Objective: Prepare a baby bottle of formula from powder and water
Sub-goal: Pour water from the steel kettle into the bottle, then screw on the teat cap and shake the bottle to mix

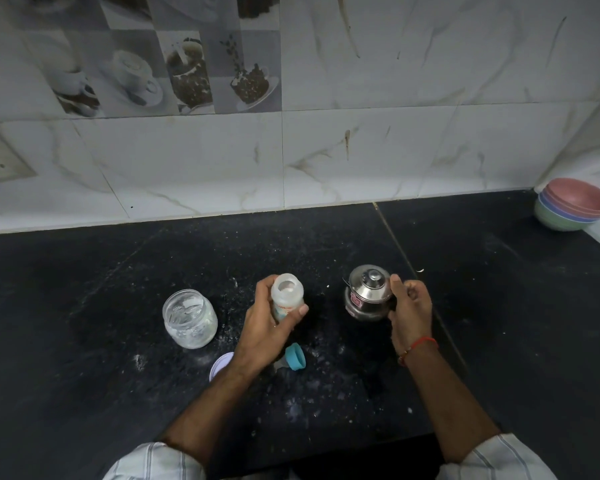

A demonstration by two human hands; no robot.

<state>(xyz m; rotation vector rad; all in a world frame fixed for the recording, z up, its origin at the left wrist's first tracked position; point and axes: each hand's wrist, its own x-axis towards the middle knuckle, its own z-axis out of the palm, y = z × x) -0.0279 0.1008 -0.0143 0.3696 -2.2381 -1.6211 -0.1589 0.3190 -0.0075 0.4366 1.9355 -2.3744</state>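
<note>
On the black counter (84, 341), at 9 o'clock from the bottle, an open glass jar (190, 318) holds white powder. The left hand (264, 323) grips the open baby bottle (286, 299) upright, fingers curled round it. At 6 o'clock lies its teal cap (296, 356). At 3 o'clock, the right hand (411, 311) holds a steel kettle (368, 294) by its side.

Baby bottle (287, 297): translucent, printed label, uncapped, upright on dark tabletop (118, 375). Glass jar (190, 318): open, white powder residue inside, left of bottle. Its pale lid (220, 364) lies flat nearer the person. Teal bottle cap (294, 356) on its side, just below bottle. Steel lidded water pot (368, 294) upright, right of bottle.
</note>
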